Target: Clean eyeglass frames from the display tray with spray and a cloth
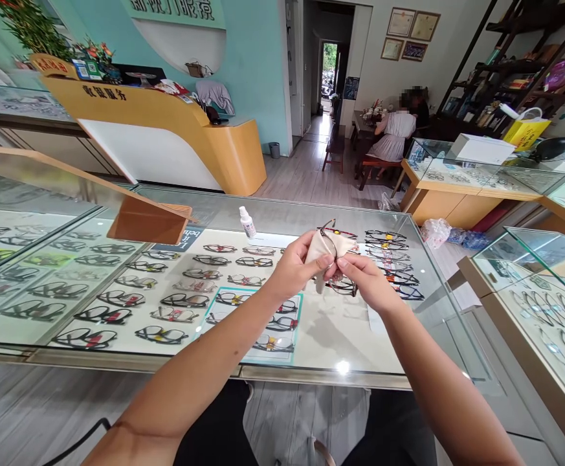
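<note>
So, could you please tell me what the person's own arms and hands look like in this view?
Both arms are bare: no sleeve shows on the left forearm or the right forearm up to the picture's edge. The left hand and right hand are ungloved, with no watch or bracelet at either wrist. A thin dark cord curves beside the left elbow.

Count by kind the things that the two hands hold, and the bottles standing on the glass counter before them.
pair of glasses, in the right hand: 1
cleaning cloth, in the left hand: 1
spray bottle, on the glass counter: 1
Total: 3
</note>
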A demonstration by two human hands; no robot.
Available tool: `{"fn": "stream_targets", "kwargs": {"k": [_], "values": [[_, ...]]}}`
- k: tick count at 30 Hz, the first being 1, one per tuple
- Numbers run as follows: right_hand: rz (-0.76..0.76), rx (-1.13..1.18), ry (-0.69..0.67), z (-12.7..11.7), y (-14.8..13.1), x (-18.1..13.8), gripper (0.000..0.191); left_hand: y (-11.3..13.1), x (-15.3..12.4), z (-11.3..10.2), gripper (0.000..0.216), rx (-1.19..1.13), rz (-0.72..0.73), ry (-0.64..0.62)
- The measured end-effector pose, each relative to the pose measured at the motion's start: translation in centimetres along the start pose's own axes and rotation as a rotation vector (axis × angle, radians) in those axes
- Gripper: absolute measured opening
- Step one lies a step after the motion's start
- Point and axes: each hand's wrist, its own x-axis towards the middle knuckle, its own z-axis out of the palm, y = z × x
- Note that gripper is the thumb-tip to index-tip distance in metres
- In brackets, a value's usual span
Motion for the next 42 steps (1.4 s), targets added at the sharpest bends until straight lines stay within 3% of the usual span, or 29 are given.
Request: {"fn": "stream_targets", "kwargs": {"k": [8,10,17,20,24,31,35,42], "values": [[-0.012,-0.043,0.043,2.0,0.6,0.1,0.056,-1.4,0.0,0.6,0.059,-0.015,0.006,0.276],[-0.009,-0.023,0.067,1.9,0.6,0.2,0.056,-1.6,0.2,0.3,0.061,-0.046,-0.025,0.266],[0.017,0.021,0.111,2.0,1.1,0.1,0.057,-1.0,0.1,0.6,0.053,-0.153,-0.09,0.057],[0.04,-0.029,0.099,2.8,1.4,0.1,0.061,-1.5,-0.1,0.8,0.05,-0.134,-0.073,0.126],[0.029,-0.057,0.066,3.2,1.7,0.1,0.06,-1.9,0.2,0.8,0.062,-0.124,-0.116,0.222],[0.047,0.175,0.127,1.5,1.5,0.3,0.046,-1.4,1.1,0.3,0.064,-0.304,-0.181,0.234],[0.012,0.178,0.218,0.6,0.7,0.2,0.045,-1.3,1.3,-0.1,0.064,-0.332,-0.179,0.291],[-0.149,0.144,0.395,-0.1,-0.1,0.2,0.04,-1.6,0.8,0.1,0.064,-0.31,-0.271,0.214]]}}
